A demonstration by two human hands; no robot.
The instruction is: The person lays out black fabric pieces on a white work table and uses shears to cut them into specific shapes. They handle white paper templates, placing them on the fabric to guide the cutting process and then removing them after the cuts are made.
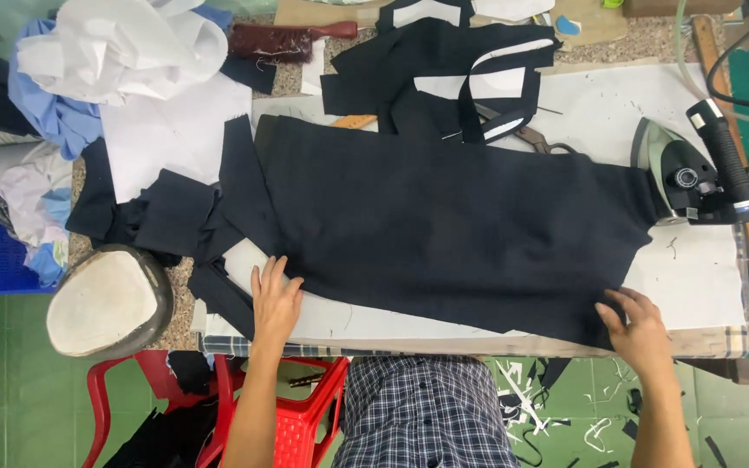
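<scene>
Dark cloth point(444, 234) under flat open left hand point(275, 299) and right hand point(639, 325), near table edge point(478, 345).

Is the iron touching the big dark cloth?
Touching. In the head view the iron stands at the right end of the dark cloth, its front edge overlapping the fabric with no gap showing between them.

Black steam iron point(682, 178) at right, red plastic chair point(305, 416) (below table edge), crumpled white paper point(123, 43)
</scene>
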